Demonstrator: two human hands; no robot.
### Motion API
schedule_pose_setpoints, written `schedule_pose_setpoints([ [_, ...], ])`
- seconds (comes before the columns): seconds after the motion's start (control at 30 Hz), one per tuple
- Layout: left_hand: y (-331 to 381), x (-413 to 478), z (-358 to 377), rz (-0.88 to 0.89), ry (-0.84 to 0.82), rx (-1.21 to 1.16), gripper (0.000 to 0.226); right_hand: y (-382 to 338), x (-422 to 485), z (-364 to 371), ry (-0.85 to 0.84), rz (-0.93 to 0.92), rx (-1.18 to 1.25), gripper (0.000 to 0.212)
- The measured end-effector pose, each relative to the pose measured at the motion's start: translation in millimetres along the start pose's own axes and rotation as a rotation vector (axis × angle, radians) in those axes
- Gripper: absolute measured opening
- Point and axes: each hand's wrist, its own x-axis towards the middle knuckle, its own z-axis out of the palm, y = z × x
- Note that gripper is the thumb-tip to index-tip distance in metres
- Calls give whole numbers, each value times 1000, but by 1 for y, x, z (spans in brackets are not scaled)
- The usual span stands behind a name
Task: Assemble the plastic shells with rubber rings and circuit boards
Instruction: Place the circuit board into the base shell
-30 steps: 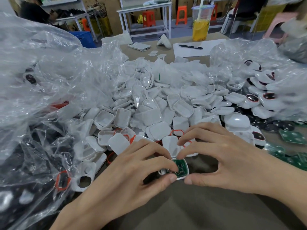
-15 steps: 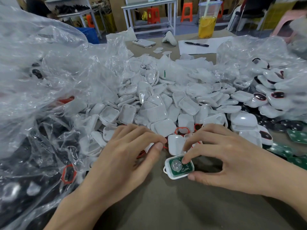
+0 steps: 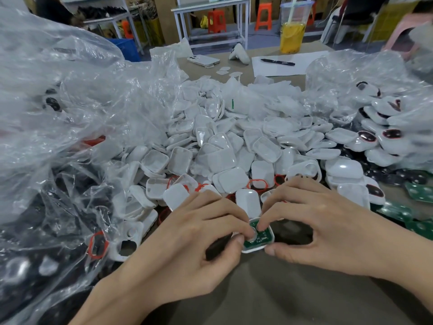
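A white plastic shell (image 3: pixel 271 234) is held low over the brown table (image 3: pixel 269 292), just in front of a large heap of loose white shells (image 3: pixel 222 158). A green circuit board (image 3: pixel 259 241) is seated inside it, and a small round metal disc (image 3: pixel 252 231) is seen on the board's left part. The shell is pinched by the left hand (image 3: pixel 187 240), with the thumb set against its left edge and the index finger curled over the top. It is gripped from the other side by the right hand (image 3: pixel 328 233), whose index fingertip is pressed onto the board while the thumb is placed at the near corner.

Red rubber rings (image 3: pixel 257 184) are scattered among the shells at the near edge of the heap. Another red ring (image 3: pixel 98 245) is caught in the crumpled clear plastic bag (image 3: pixel 70 102) that fills the left side. More green boards (image 3: pixel 419 192) are laid out at the right edge of the table. Behind them, shells fitted with dark oval inserts (image 3: pixel 367 137) are piled in a second clear bag.

At the far end of the table a phone (image 3: pixel 203 60) is laid flat, a black pen (image 3: pixel 277 62) is rested on a white sheet of paper (image 3: pixel 302 69), and a lidded cup of yellow drink (image 3: pixel 293 31) is stood upright.
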Motion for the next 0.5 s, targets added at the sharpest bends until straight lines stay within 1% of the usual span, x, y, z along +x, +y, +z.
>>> schedule_pose_setpoints([
  [0.2, 0, -1, 0, -9, 10, 48, 17, 1, 2, 1, -15, 15, 13, 27],
  [0.4, -4, -1, -3, -68, 89, 58, 16, 0, 2, 3, -11, 25, 10, 26],
  [0.5, -3, 1, -3, -73, 99, 67, 14, 0, 1, 3, -4, 25, 4, 26],
])
